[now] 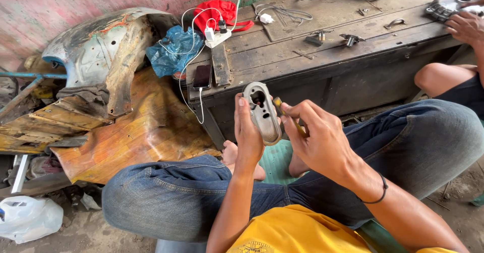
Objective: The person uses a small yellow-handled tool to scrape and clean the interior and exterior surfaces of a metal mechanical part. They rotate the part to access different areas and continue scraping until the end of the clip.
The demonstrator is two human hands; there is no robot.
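Sitting cross-legged in blue jeans and a yellow shirt, the person holds the work up in front of the knees. The left hand (248, 132) is clamped around a grey metal cover (263, 113), an oblong casting with a keyhole-shaped opening near its top, held upright with the fingers wrapped behind it and the thumb along its near edge. The right hand (317, 137) is closed on a small yellow-handled tool (280, 107), its tip pressed against the right edge of the cover; how the tool ends is hidden by the fingers. A black band sits on the right wrist.

Behind the hands stands a dark wooden workbench (322, 56). On its left corner lies a black phone (202, 76), with a white cable running up to a white power strip (216, 36). A red cloth (217, 12) and a blue plastic bag (174, 51) sit just beside that strip. Small metal parts are scattered across the bench top. At the far right another person's hand (466, 27) rests on the bench edge. Left of the bench leans a rusty sheet-metal panel (131, 132), and a white plastic bag (27, 217) lies on the ground.
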